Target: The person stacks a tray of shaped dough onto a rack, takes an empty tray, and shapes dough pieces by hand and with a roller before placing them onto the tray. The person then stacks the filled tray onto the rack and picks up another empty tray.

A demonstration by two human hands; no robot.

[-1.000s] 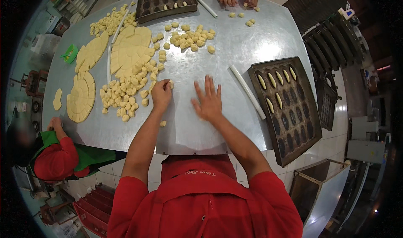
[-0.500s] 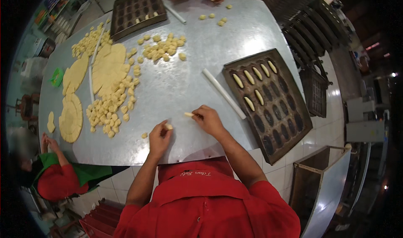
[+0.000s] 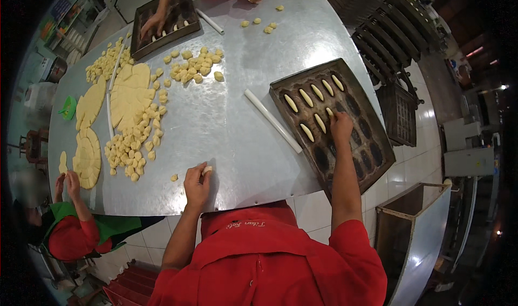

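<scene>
Nearest, below the metal table, is the person's red apron, and just above the table's near edge the left hand is curled, its thumb and fingers closed on a small piece of dough that is pale, smooth and stubby where it shows. A lone lump of yellow dough lies near that hand. The right hand reaches over the dark baking tray at the table's right side, its fingertips on a slim dough roll in the second row; whether they pinch it or have let it go, I cannot tell. The roll is cream-coloured and partly hidden by the fingers. Two more lie beside it, and five fill the row beyond, all smooth, slender and tapered at the ends, each in an oval hollow; the bare hollows look blackened. A white rod lies just left of the tray. Farther left, rough, rounded yellow lumps form a heap, near a scored round dough sheet and a larger cut sheet. Beyond is a looser cluster of lumps, and at the far edge another person's hand reaches into a second tray holding a few pale rolls
</scene>
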